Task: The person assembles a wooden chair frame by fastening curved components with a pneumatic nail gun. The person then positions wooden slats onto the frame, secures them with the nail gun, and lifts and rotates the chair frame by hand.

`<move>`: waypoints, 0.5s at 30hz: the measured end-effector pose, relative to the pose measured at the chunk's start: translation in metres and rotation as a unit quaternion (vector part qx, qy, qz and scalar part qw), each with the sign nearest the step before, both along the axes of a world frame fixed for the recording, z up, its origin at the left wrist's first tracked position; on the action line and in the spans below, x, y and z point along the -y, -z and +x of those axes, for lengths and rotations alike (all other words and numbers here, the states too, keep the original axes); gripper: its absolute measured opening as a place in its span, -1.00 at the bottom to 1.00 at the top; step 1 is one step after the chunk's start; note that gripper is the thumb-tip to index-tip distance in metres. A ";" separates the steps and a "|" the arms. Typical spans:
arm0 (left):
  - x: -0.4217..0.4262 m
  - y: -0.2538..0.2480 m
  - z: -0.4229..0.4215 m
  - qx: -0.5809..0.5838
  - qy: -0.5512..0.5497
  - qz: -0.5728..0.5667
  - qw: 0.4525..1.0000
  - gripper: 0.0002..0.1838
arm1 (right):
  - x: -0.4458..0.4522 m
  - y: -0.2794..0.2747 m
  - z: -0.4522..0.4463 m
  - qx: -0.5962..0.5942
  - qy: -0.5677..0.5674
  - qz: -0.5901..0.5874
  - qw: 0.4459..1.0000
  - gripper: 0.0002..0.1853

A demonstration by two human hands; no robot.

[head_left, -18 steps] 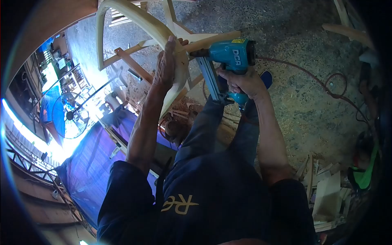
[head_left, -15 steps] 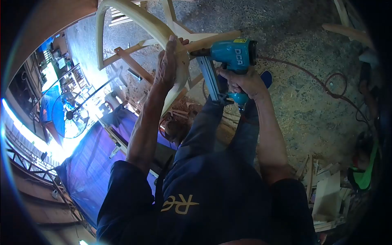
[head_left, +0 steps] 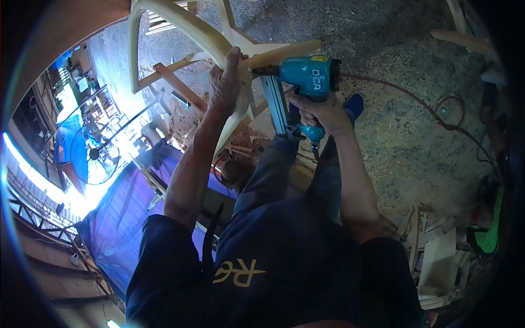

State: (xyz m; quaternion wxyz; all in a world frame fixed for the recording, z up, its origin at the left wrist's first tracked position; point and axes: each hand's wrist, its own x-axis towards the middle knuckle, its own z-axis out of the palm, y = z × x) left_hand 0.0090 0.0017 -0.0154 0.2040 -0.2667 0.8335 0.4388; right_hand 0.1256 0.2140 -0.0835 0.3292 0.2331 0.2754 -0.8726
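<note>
My right hand (head_left: 324,115) is wrapped around the handle of a teal nail gun (head_left: 307,76) marked DCA. Its nose meets, or sits very close to, a pale curved wooden chair frame (head_left: 191,28); exact contact is hard to tell. The silver magazine slants down from the nose toward my legs. My left hand (head_left: 225,85) is closed around the frame's bend, just left of the nose, thumb on top and fingers partly hidden behind the wood. From the back of the gun a reddish air hose (head_left: 402,90) appears to run off to the right.
Wood scraps (head_left: 437,257) are heaped at lower right. A standing fan (head_left: 94,153) and a blue-purple tarp (head_left: 131,218) are on the left. Sawdust covers the concrete floor (head_left: 394,142). A green object (head_left: 488,229) lies at the right edge, and loose wooden pieces (head_left: 465,41) sit at upper right.
The nail gun and my right hand have shifted slightly left, with the nose closer in to the wood. My left hand has turned a little, its thumb moving right along the frame.
</note>
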 end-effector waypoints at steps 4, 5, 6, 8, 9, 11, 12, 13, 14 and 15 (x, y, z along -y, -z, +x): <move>-0.006 0.001 0.002 -0.030 0.005 -0.093 0.995 -0.31 | -0.001 -0.001 0.003 -0.007 0.022 -0.011 1.000 -0.82; -0.005 0.000 0.002 -0.028 0.010 -0.113 0.993 -0.31 | -0.002 -0.003 0.003 -0.006 0.024 -0.013 1.000 -0.82; -0.008 -0.004 0.002 -0.034 0.015 -0.127 0.991 -0.29 | -0.002 -0.005 0.003 -0.004 0.033 -0.013 0.999 -0.81; -0.017 -0.010 0.002 -0.046 0.024 -0.155 0.987 -0.25 | -0.003 -0.009 0.002 0.000 0.050 -0.012 0.999 -0.80; -0.017 -0.010 0.003 -0.050 0.030 -0.160 0.985 -0.25 | -0.004 -0.008 0.003 -0.003 0.049 -0.013 0.999 -0.80; -0.018 -0.010 0.002 -0.058 0.043 -0.171 0.983 -0.23 | -0.004 -0.005 0.003 -0.008 0.049 -0.014 0.999 -0.80; -0.016 -0.009 0.002 -0.061 0.041 -0.175 0.982 -0.22 | -0.003 -0.005 0.002 -0.008 0.048 -0.017 0.999 -0.79; -0.014 -0.006 0.002 -0.064 0.039 -0.180 0.981 -0.22 | -0.004 -0.005 0.002 -0.008 0.048 -0.020 0.999 -0.79; -0.014 -0.005 0.002 -0.068 0.037 -0.185 0.980 -0.21 | -0.004 -0.006 0.002 -0.008 0.047 -0.023 0.999 -0.79; -0.015 -0.006 0.002 -0.063 0.036 -0.189 0.979 -0.21 | -0.005 -0.007 0.001 -0.006 0.049 -0.025 0.998 -0.79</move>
